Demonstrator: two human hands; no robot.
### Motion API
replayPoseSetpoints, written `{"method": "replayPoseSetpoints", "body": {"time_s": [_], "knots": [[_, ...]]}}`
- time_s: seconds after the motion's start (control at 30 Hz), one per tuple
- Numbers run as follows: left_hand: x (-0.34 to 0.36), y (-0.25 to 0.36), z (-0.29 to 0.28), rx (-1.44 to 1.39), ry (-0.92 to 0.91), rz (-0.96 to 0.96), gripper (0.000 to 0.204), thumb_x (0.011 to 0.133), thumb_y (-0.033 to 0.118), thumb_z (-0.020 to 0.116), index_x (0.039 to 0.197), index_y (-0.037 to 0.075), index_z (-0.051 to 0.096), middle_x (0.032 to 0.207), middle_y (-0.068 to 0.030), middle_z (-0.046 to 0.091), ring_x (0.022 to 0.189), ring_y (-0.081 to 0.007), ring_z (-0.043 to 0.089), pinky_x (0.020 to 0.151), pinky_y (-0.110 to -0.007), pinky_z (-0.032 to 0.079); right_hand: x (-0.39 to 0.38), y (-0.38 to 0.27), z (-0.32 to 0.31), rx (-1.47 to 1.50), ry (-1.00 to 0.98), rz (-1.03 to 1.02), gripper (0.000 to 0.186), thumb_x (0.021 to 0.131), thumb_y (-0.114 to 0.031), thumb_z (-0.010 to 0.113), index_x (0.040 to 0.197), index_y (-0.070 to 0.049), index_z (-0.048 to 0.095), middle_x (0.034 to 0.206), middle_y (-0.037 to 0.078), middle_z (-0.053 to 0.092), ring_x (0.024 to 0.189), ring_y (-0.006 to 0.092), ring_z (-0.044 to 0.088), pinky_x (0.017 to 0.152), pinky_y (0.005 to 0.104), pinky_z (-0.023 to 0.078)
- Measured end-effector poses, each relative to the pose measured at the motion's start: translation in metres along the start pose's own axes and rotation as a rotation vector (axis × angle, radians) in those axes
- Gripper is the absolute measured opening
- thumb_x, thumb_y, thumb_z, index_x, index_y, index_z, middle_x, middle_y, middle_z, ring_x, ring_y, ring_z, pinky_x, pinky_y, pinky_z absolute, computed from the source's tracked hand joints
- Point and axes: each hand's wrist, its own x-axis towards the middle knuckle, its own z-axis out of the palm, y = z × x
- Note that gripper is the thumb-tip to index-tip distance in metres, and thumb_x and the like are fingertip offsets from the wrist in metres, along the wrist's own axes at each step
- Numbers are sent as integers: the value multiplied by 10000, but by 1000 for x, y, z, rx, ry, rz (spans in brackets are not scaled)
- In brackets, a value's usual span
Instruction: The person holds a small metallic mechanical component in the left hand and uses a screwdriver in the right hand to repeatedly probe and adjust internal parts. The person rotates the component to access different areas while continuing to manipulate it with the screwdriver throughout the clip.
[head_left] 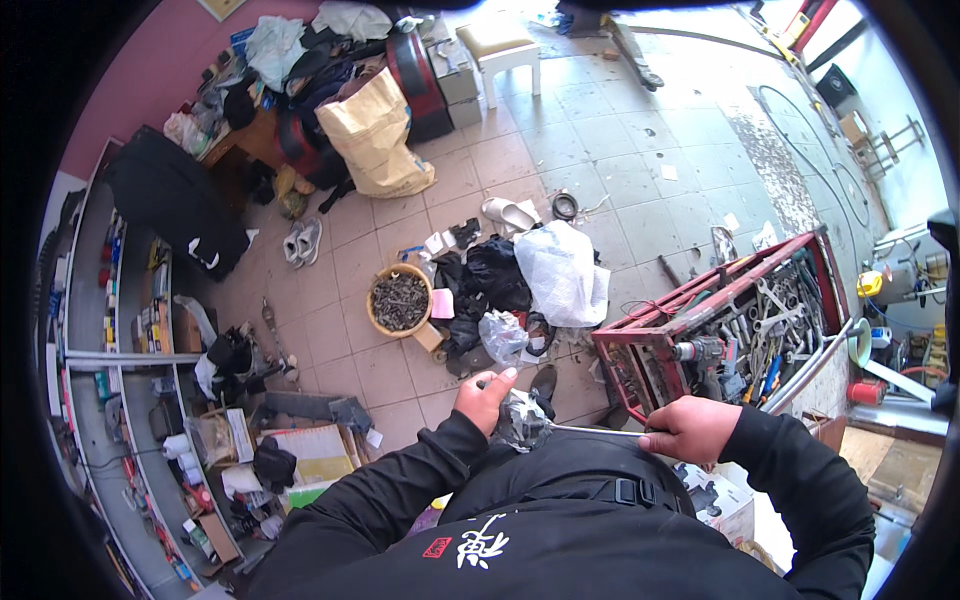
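Just above my lap, a grey metal part with an uneven, cast-looking shape is gripped by my left hand. The thumb lies along its upper side, and a small dark stub shows by the fingers. My right hand is closed round one end of a thin, straight metal rod. That rod runs leftward, and its far end meets the metal part. Whether the rod enters the part or only touches it, I cannot tell. My right fingers cover the rod's near end, so any handle is hidden.
To my right stands a red metal tool cart filled with wrenches and a power drill. Ahead sit a round tub of small dark parts and plastic bags on the tiles. Shelves line the left side.
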Motion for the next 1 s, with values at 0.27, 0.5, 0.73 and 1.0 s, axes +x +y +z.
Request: {"method": "replayPoseSetpoints", "body": {"time_s": [0.27,0.5,0.73,1.0], "knots": [[-12,-54,-39,16,212,177,383,1131,304,772,872,25,737,837,83,643,802,-44,531,715,-294,471,50,6,18,-92,-68,-91,603,1165,-519,602,1135,53,791,1054,316,792,1058,534,757,996,580,590],[1,-48,-36,358,341,159,524,1061,453,834,898,-45,811,786,-50,750,790,-99,650,748,-370,565,44,13,19,-228,-22,-180,607,1183,-513,563,1130,47,792,1096,311,800,1094,523,758,1011,580,596],[12,0,-12,414,176,445,577,1106,377,805,699,58,548,661,1,448,705,-78,412,612,-401,417,23,15,14,-147,17,-106,587,1170,-512,599,1114,34,808,1054,313,798,1031,534,760,991,576,602],[3,21,22,259,91,234,505,1102,408,807,844,-10,692,721,43,595,714,-65,483,636,-346,441,-14,3,1,-178,91,-35,499,1144,-443,660,1001,27,748,915,298,758,949,526,755,892,589,609]]}}
